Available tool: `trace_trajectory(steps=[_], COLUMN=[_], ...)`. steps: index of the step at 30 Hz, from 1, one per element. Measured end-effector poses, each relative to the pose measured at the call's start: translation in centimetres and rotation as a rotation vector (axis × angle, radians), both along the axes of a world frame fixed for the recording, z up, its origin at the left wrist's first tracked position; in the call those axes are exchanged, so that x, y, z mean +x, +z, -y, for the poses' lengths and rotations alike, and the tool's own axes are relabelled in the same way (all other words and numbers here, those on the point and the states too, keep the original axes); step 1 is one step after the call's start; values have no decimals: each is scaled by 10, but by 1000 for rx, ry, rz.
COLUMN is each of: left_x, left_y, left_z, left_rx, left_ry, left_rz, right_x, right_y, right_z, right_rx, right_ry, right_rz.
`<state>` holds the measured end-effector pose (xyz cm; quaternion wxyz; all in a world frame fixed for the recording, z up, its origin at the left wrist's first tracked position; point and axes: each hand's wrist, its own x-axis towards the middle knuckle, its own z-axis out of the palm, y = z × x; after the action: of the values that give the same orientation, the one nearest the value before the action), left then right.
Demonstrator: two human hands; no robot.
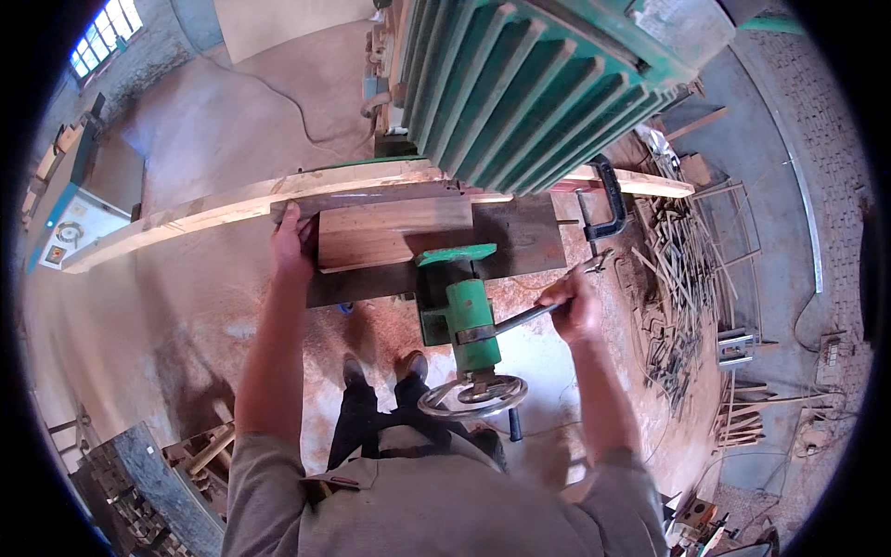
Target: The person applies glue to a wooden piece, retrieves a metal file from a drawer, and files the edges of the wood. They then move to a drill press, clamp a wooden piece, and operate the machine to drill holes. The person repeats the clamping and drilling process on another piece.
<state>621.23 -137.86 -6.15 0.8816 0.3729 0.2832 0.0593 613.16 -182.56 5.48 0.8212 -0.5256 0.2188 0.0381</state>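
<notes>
My left hand (292, 243) is at the left end of a reddish-brown wooden block (394, 227), its fingers bent against that end and partly hidden. The block lies on a dark flat machine table (524, 239), against a long pale timber fence (223, 212). A green clamp plate (457, 253) stands at the block's near right edge, above a green cylinder (472, 320). My right hand (579, 308) is wrapped round a metal lever (527, 317) that slants out of the cylinder's collar.
A ribbed green machine housing (520, 93) looms over the table's far side. A handwheel (473, 396) sticks out toward my body. A black C-clamp (608, 200) grips the timber at right. Scrap sticks (682, 297) are heaped on the right floor; a control cabinet (88, 218) stands left.
</notes>
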Motion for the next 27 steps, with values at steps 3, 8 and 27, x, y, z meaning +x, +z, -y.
trace_trajectory(steps=[3,8,27], left_x=[2,1,-74], left_y=[2,16,66], left_z=[-7,0,-224], left_rx=[-38,-33,164], left_ry=[-73,17,257], left_rz=[19,4,271], right_x=[-22,-56,-75], right_y=[-51,-51,56], right_z=[29,34,-101], right_rx=[-1140,-592,-473], right_ry=[291,-86,30], right_rz=[82,15,270])
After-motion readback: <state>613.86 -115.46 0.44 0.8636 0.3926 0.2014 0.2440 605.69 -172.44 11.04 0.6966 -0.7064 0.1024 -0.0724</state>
